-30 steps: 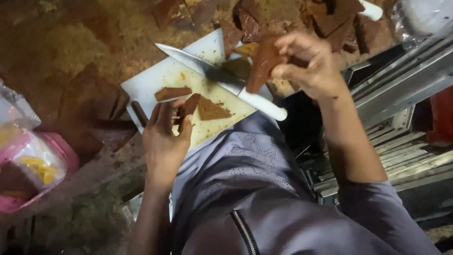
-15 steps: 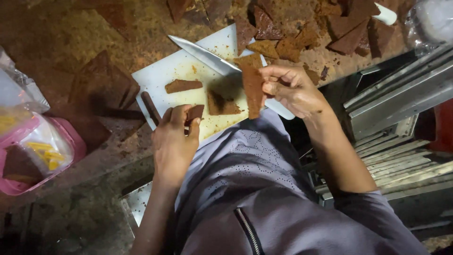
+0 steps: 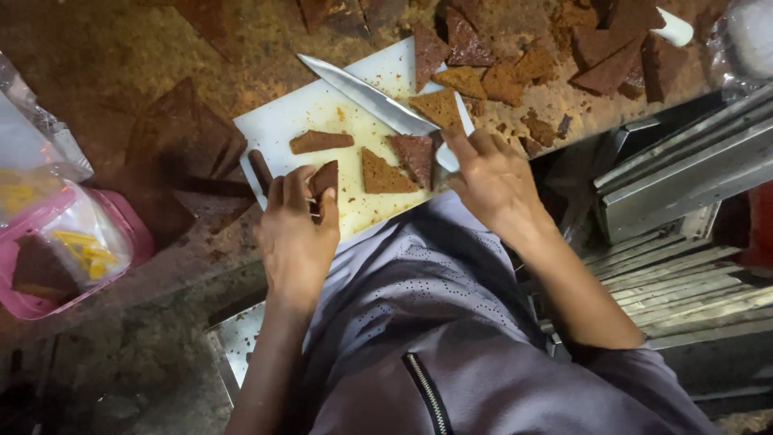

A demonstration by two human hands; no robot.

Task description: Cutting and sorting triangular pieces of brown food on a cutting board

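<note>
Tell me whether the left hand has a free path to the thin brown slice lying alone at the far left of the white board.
Probably yes. The left hand rests at the board's near edge holding a small piece; only bare board lies between it and the slice.

A cutting board [image 3: 282, 121] lies on the tabletop [image 3: 105, 72], right in front of the person. On the board rest a knife [image 3: 366, 97], set diagonally, and several cake wedges [image 3: 382, 173]. The left hand [image 3: 296, 242] sits at the board's near edge, touching a small piece [image 3: 325, 179]; the right hand [image 3: 495, 181] sits at its right corner, seemingly on the knife's handle. More wedges [image 3: 564, 56] are heaped beyond the board to the right. A plastic container [image 3: 56, 258] stands far left, and metal trays [image 3: 684, 177] are stacked to the right.
</note>
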